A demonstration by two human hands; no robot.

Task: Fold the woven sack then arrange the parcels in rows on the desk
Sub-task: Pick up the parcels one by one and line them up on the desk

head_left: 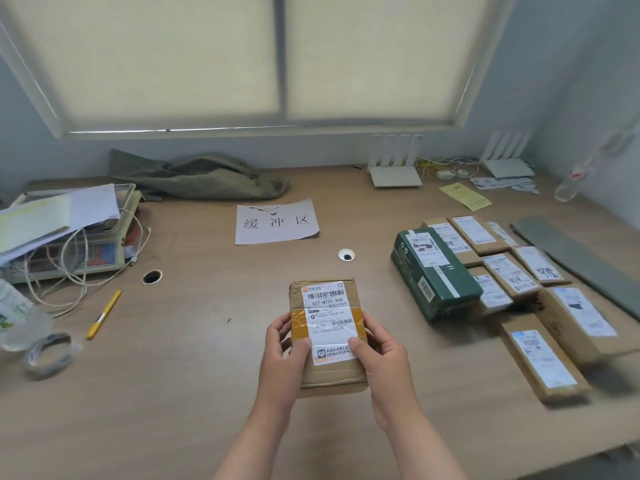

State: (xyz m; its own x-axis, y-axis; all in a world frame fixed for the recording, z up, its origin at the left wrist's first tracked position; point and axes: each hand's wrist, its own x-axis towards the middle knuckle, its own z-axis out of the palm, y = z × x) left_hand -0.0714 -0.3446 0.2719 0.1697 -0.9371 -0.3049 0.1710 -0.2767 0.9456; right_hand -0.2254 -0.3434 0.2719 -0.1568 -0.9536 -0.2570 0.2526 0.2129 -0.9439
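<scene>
I hold a brown cardboard parcel with a white shipping label over the middle of the desk. My left hand grips its left edge, thumb on top. My right hand grips its right edge, thumb on the label. On the right lie several parcels side by side: a green box, small brown boxes and two longer brown boxes. The olive woven sack lies crumpled at the back left by the wall.
A paper sign lies at the back centre. A scale under loose papers and cords sits at left, with a yellow pen and a tape roll. Routers and a grey strip are at right. Two cable holes pierce the desk.
</scene>
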